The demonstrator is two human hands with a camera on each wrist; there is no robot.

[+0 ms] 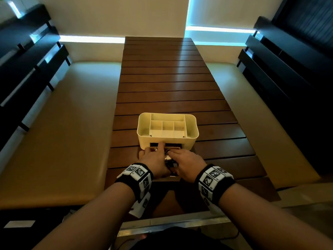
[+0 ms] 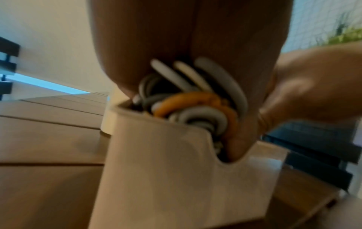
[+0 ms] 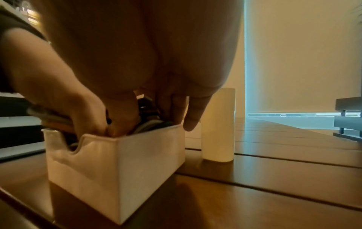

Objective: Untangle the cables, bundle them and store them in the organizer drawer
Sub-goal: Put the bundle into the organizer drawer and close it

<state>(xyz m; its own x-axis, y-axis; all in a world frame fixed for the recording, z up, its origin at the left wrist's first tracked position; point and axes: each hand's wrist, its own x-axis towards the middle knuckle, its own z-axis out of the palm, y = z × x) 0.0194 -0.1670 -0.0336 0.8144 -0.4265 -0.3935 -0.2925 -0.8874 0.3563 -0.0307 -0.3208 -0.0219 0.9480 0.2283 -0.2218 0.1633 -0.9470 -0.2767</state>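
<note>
- A slatted brown wooden table (image 1: 173,83) runs lengthwise between two cushioned benches; all work takes place near its near edge.
- The cream organizer (image 1: 167,130) stands at the middle of the table's width, its top compartments visible and holding nothing that can be seen.
- The drawer (image 3: 117,162) is pulled out toward the near edge and rests on the table surface, just in front of the organizer.
- The cables (image 2: 195,99), white and grey coils with an orange band around them, sit partly inside the drawer and protrude above its rim.
- The left hand (image 1: 155,159) reaches into the drawer with fingers curled down onto the bundle.
- The right hand (image 1: 187,161) does the same from the other side; its fingers (image 3: 121,124) press among the coils.
- Step in hand, as judged: storing the bundle.
- Next move, as judged: seat the coils below the rim, withdraw both hands, then slide the drawer back into the organizer.
</note>
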